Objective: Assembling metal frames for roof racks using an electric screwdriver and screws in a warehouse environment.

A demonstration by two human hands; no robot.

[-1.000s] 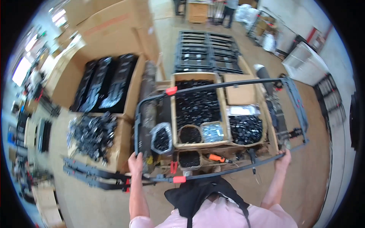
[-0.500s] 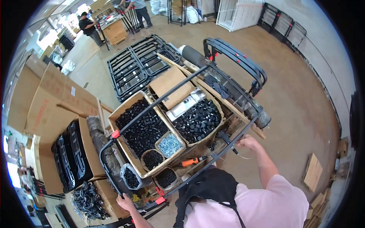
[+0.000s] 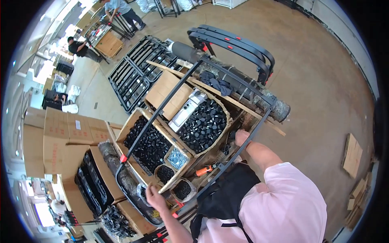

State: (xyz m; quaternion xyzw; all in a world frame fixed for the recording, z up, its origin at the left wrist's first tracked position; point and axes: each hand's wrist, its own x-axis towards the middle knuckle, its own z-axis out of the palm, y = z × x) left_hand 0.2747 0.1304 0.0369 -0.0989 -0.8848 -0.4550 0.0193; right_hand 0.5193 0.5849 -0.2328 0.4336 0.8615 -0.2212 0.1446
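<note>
A black metal frame [image 3: 177, 84] with red corner pieces lies slanted across the parts bins. My right hand [image 3: 243, 139] reaches over its near right bar, with fingers closed on a black tool [image 3: 232, 135] whose kind is mostly hidden. My left hand [image 3: 155, 198] is off the frame, fingers loosely apart and holding nothing, beside a small plastic bag [image 3: 140, 191] of black parts. Beneath the frame are black plastic caps [image 3: 204, 125], smaller black parts [image 3: 148, 141], silvery screws [image 3: 176, 158] and tubs of small black pieces [image 3: 165, 174]. An orange-and-black tool [image 3: 204, 170] lies near my apron.
Padded rollers [image 3: 279, 110] flank the bins, with curved black bars [image 3: 235, 42] beyond. Black racks [image 3: 137, 69] lie on the floor at far left. Cartons [image 3: 69, 137] stand on the left, one holding black panels [image 3: 94, 182]. Two people [image 3: 83, 49] work at the back left.
My left hand has let go of the frame's near left corner and risen toward the tubs. My right hand has moved from the frame's right corner inward to the black tool. The view has turned.
</note>
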